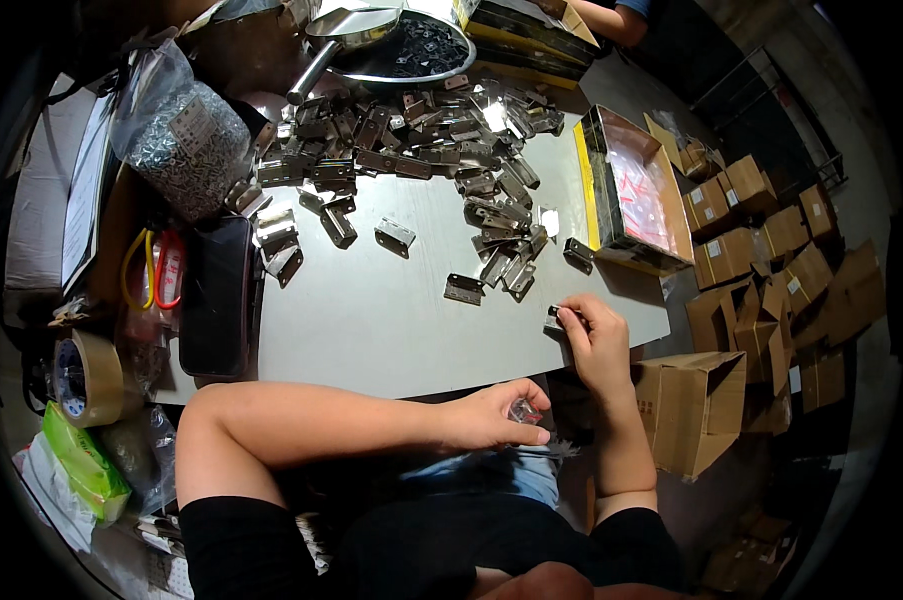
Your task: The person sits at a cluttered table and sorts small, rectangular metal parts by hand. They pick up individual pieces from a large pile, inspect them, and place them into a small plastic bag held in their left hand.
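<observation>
We have the pale table (371,325) filling the middle of the view, with a wide heap of metal hinges (376,160) spread over its far half. To the right sits a black-and-yellow open box (587,190) holding clear packets with red marks (636,190). Our two hands are well apart from each other: the right hand (598,340) is over the table near its right-hand end, and the left hand (493,415) is nearer our body, in front of the table's near edge. Two loose hinges, one dark (578,254) and one silver (463,289), lie beyond the right hand. The held hinge (552,320) is pinched between our right thumb and fingers, so that hand is the nearer one; from the left hand it lies forward and to the right. Fingers cover much of it, and we cannot tell its long axis. Our left fingers curl around a crumpled clear packet (523,410).
</observation>
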The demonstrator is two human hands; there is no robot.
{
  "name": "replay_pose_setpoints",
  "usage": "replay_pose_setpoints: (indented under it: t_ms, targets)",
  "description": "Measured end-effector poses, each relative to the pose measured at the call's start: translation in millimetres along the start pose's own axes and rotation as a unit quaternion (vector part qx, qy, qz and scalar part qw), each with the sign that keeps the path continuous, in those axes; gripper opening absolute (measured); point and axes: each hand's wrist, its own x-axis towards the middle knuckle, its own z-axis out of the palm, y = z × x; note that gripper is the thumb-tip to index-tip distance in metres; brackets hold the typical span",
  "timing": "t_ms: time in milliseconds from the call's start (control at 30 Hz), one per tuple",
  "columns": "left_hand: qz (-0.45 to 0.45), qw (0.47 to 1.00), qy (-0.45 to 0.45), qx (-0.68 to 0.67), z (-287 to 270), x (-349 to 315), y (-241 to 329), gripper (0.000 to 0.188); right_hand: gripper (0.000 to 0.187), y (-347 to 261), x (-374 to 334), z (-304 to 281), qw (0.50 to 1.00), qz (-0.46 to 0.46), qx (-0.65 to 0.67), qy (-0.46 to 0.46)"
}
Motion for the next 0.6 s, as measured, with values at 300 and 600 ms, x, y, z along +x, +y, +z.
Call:
replay_pose_setpoints:
  t_ms: [300,600]
  targets:
    - [-0.013,0.999,-0.006,0.039,0.1,-0.8,4.6,0.046,0.017,-28.9,20.4,18.0,0.968,-0.021,0.236,-0.087]
    - [-0.018,0.993,-0.014,0.116,-2.4,-0.7,10.5,0.057,0.015,-60.9,37.7,61.4,0.994,-0.101,-0.037,-0.033]
